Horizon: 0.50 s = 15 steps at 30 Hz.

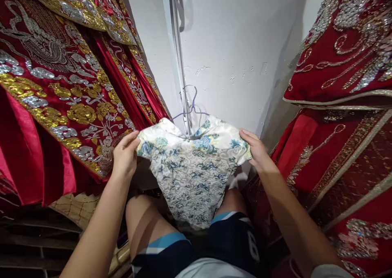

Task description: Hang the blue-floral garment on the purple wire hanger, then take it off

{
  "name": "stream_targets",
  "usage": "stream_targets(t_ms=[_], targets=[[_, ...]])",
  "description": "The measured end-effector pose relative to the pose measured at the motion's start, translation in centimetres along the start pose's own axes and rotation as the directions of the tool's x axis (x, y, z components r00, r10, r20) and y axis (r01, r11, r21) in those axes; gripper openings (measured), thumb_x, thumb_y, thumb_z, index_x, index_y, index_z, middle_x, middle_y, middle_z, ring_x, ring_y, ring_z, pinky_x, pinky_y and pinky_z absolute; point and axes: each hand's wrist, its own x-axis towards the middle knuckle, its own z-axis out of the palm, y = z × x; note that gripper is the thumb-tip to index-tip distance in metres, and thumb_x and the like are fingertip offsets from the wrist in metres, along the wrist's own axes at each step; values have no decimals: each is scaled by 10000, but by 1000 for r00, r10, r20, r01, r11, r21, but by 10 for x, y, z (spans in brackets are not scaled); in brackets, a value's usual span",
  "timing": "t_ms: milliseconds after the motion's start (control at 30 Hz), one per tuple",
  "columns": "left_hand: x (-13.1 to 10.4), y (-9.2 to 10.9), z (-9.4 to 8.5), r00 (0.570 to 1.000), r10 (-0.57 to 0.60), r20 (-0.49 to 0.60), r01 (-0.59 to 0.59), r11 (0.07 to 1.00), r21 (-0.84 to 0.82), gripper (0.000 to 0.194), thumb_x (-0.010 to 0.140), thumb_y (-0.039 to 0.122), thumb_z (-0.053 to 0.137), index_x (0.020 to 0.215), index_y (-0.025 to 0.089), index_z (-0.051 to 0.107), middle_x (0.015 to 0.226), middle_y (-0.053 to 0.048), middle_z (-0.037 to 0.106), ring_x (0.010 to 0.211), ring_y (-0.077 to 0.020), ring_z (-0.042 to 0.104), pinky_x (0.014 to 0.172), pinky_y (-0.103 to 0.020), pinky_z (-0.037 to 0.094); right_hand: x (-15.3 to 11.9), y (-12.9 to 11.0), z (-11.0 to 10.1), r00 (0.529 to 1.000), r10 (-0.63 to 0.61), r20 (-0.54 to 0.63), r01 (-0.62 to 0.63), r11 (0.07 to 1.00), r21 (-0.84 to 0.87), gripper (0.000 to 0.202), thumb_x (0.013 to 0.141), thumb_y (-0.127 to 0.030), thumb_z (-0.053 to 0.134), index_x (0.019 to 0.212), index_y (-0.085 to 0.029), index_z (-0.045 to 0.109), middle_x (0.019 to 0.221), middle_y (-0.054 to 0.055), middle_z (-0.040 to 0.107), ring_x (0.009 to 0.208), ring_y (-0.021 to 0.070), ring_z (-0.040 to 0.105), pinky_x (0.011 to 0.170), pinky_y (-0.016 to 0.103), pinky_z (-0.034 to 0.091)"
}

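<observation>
Hanging mid-view on a purple hanger (193,107) at twelve o'clock, floral top (192,175) seems light, soft and limp, best taken by the sleeve hems (244,158), where left hand (125,153) at nine o'clock and right hand (256,147) at three each pinch cloth, fingers nearly closed.

- Wall (226,45): pale, moderately bright; soft shadow beside the metal rail (176,45).
- Floral top (192,180): shoulders bright, body shaded (light apparently from above).
- My right forearm (284,200): largely shadowed.
- Sequinned red garment (81,113), my left: scattered glints.
- Lower left corner: dim, detail lost.
- Edges: wide-angle stretch; no strong blur.
</observation>
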Motion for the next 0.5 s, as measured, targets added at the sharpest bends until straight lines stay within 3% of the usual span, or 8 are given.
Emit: stream_targets(t_ms=[100, 167, 233, 267, 333, 400, 467, 500], targets=[[5, 27, 15, 970, 213, 118, -222, 973, 62, 710, 731, 366, 703, 1398, 190, 539, 1441, -129, 560, 1309, -323, 525, 1046, -428, 482, -3, -14, 2, 989, -51, -140, 59, 997, 49, 424, 752, -592, 711, 930, -207, 707, 883, 83, 752, 879, 316, 733, 774, 442, 586], [0, 40, 22, 883, 402, 240, -460, 844, 275, 785, 726, 325, 727, 1462, 217, 478, 1537, -110, 457, 1426, -354, 377, 1169, -491, 337, -17, -20, 2, 980, -70, -186, 77, 996, 33, 474, 772, -647, 662, 951, -210, 707, 887, 98, 754, 904, 340, 732, 790, 474, 584], [-8, 42, 27, 768, 508, 391, -641, 617, 457, 820, 720, 280, 723, 1489, 246, 441, 1569, -107, 401, 1460, -381, 290, 1212, -560, 189, -43, -20, 0, 988, -24, -153, 31, 999, 41, 531, 756, -688, 649, 972, -210, 727, 890, 114, 760, 946, 374, 726, 816, 510, 576], [-13, 37, 29, 717, 529, 454, -696, 524, 490, 821, 724, 262, 708, 1495, 255, 426, 1553, -115, 411, 1450, -382, 298, 1210, -583, 151, -59, -17, -1, 992, 17, -122, -9, 998, 67, 545, 728, -697, 667, 967, -212, 741, 887, 120, 765, 967, 393, 721, 831, 526, 571], [-23, 17, 34, 643, 551, 532, -765, 459, 451, 817, 748, 261, 677, 1508, 252, 376, 1472, -141, 467, 1388, -358, 385, 1187, -585, 198, -93, -8, -1, 994, 111, 18, -112, 983, 143, 516, 675, -635, 745, 996, -232, 769, 994, 127, 772, 1077, 417, 688, 912, 537, 545], [-33, -11, 43, 631, 581, 514, -775, 506, 379, 826, 774, 312, 672, 1517, 214, 324, 1384, -168, 488, 1306, -334, 464, 1133, -548, 324, -122, 0, 9, 974, 103, 203, -155, 952, 263, 529, 609, -638, 791, 1002, -284, 788, 1094, 103, 766, 1090, 421, 685, 936, 533, 535], [-46, -37, 55, 690, 581, 431, -721, 602, 343, 756, 829, 368, 640, 1496, 182, 335, 1344, -184, 480, 1261, -324, 495, 1071, -521, 411, -142, 1, 31, 896, 59, 440, -228, 911, 343, 746, 583, -698, 778, 1224, -321, 726, 1246, 82, 718, 1188, 419, 640, 1001, 527, 503], [-53, -47, 60, 733, 547, 405, -676, 651, 346, 648, 880, 372, 597, 1464, 189, 384, 1325, -177, 494, 1228, -306, 523, 1043, -504, 442, -148, -1, 46, 833, 67, 549, -285, 903, 322, 801, 646, -676, 752, 1351, -310, 645, 1327, 84, 671, 1279, 408, 579, 1051, 524, 468]])
